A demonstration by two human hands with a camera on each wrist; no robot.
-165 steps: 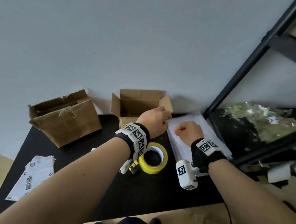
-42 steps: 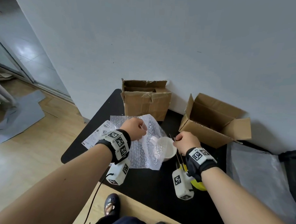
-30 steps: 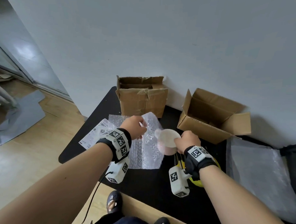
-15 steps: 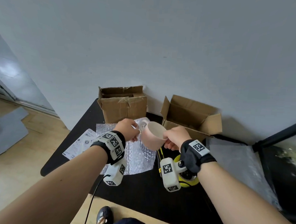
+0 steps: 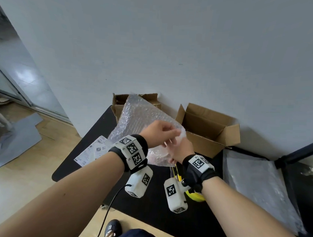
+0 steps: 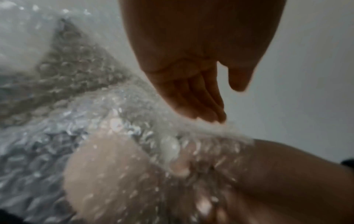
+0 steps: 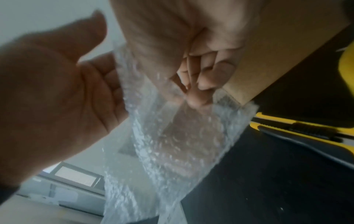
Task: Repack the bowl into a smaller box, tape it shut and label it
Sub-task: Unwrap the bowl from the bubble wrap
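Note:
I hold a pink bowl above the black table, and it shows only dimly through a sheet of bubble wrap draped over it. My right hand grips the bowl at its right side, fingers curled with the wrap's edge caught among them. My left hand lies flat on top, its straight fingers touching the wrap's upper edge. In the left wrist view the bowl bulges under the wrap. The smaller open box stands just right of my hands.
A worn cardboard box stands behind the raised wrap by the wall. Printed labels lie at the left. A yellow utility knife and a yellow tape roll lie under my right wrist. Another plastic sheet covers the table's right.
The bubble wrap has come up off the table and now covers the bowl. My left hand moved right onto the wrap, close to my right hand, which still holds the bowl.

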